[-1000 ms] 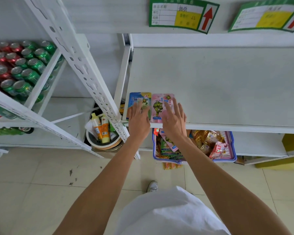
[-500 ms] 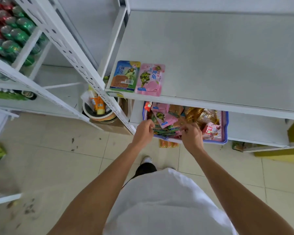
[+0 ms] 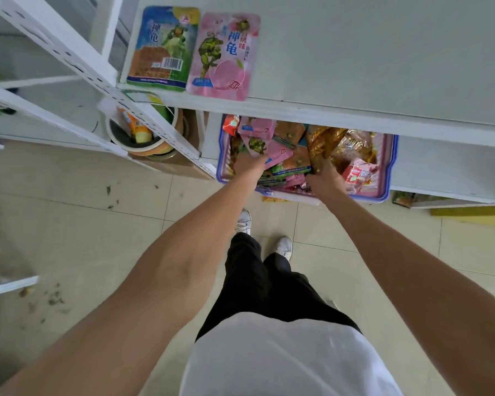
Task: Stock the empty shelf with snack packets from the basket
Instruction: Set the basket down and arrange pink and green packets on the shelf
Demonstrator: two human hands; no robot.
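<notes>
2 packets [image 3: 224, 57] on shelf [image 3: 369, 52], left hand [image 3: 247, 166], right hand [image 3: 324, 179] in 1 basket [image 3: 393, 167], perhaps grasping, can't tell

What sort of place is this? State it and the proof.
Likely a small shop: white metal shelves, two snack packets at a shelf's front, and a basket of more below.

Blue packet [image 3: 163, 50], pink packet [image 3: 223, 57] flat, side by side, shelf [image 3: 383, 52] front-left; basket [image 3: 394, 164] below, heaped with snacks.
</notes>
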